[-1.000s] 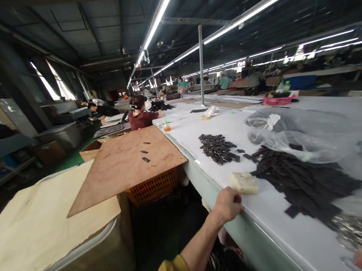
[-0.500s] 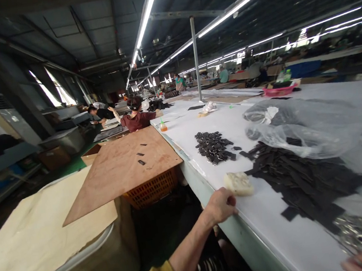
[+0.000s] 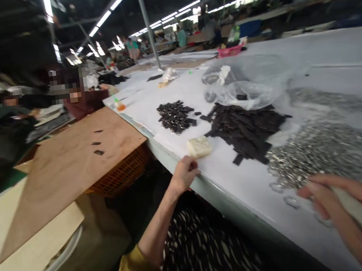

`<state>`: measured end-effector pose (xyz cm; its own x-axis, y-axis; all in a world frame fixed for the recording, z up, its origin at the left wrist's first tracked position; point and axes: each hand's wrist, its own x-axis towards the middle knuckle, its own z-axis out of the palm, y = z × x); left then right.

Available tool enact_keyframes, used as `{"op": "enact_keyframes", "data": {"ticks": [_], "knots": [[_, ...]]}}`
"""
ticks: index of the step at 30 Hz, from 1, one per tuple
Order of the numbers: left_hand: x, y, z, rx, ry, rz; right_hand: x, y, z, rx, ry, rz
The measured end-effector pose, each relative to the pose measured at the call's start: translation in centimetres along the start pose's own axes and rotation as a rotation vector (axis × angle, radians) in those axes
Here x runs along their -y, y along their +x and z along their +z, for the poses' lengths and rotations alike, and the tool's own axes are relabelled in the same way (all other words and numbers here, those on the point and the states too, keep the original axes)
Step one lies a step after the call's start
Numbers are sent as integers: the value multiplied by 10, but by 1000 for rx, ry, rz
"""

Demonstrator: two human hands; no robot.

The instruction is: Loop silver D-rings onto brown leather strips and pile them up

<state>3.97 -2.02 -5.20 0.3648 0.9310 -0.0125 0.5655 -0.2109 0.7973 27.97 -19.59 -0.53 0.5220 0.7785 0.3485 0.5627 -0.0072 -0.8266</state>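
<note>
My left hand (image 3: 185, 173) is at the near edge of the white table, fingers curled together; whatever may be in them is hidden. Just beyond it sits a cream, sponge-like block (image 3: 199, 147). At the right, my right hand (image 3: 327, 199) is over the near side of a heap of silvery metal rings (image 3: 318, 151), its fingertips drawn together. A long pale shape shows between its fingers; blur keeps me from telling what it is. A few loose rings (image 3: 291, 202) lie beside that hand. Dark fabric strips (image 3: 244, 130) are piled between the block and the rings.
A smaller heap of dark tabs with rings (image 3: 175, 116) lies farther back, near clear plastic bags (image 3: 245, 94). A small orange bottle (image 3: 119, 105) stands at the table's edge. Left is a brown board (image 3: 72, 166) over an orange crate (image 3: 119, 173). A co-worker (image 3: 81, 101) sits beyond it.
The view has swung right and down, so the ring heap and my right hand show much more fully. My left hand stays by the cream block at the table edge.
</note>
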Motion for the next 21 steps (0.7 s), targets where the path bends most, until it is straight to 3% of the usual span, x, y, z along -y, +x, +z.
{"op": "enact_keyframes", "data": {"ticks": [6, 9, 12, 16, 21], "knots": [[4, -4, 1, -53, -31, 66, -10, 6, -16, -21, -160, 86], [5, -10, 6, -116, -59, 97, -23, 6, -18, 47, -303, 65], [5, -20, 15, -230, -147, 107, -33, 4, -14, 194, -447, 5], [-1, -40, 32, -316, -194, 149, -33, 3, -6, 387, -605, -260], [-13, -58, 48, -183, -268, 196, -23, 0, 3, 415, -829, -655]]}}
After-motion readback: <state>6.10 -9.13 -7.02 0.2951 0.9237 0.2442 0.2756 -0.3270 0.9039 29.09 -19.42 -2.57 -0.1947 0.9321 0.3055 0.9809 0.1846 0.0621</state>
